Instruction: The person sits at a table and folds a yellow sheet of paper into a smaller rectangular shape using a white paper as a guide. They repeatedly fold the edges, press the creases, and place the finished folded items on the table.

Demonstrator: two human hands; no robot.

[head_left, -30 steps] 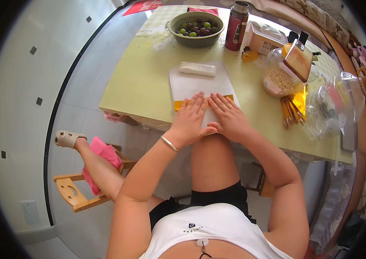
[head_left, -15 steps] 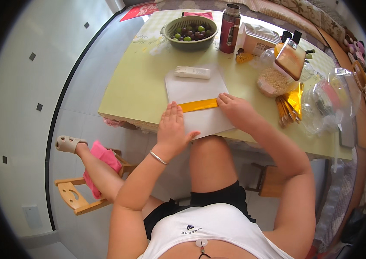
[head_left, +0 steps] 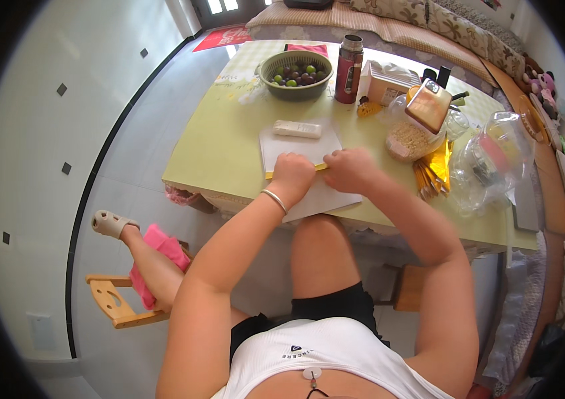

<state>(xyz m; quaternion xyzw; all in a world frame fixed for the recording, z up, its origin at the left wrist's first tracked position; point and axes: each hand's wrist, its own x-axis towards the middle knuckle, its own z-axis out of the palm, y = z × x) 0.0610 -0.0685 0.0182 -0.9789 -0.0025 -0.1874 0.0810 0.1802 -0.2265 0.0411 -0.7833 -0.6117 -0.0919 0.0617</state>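
A white sheet (head_left: 326, 203) lies at the near edge of the table. Across it runs a narrow golden strip (head_left: 321, 167), mostly hidden under my hands. My left hand (head_left: 294, 178), with a silver bangle at the wrist, is closed with curled fingers over the strip's left half. Close beside it, my right hand (head_left: 350, 171) pinches the strip toward its right end, slightly blurred. Just beyond, a white oblong block (head_left: 297, 129) rests on the sheet's far part.
Farther back stand a grey-green basket of grapes (head_left: 295, 76), a maroon flask (head_left: 348, 70) and a tissue box (head_left: 389, 83). To the right are a jar of beige bits (head_left: 410, 141) with a phone (head_left: 429, 106), golden packets (head_left: 435, 169) and clear plastic packaging (head_left: 495, 163).
My hands have come closer together, and their flattened fingers have curled onto the golden strip. Less of the strip shows now. The view has tilted slightly, shifting the table downward.
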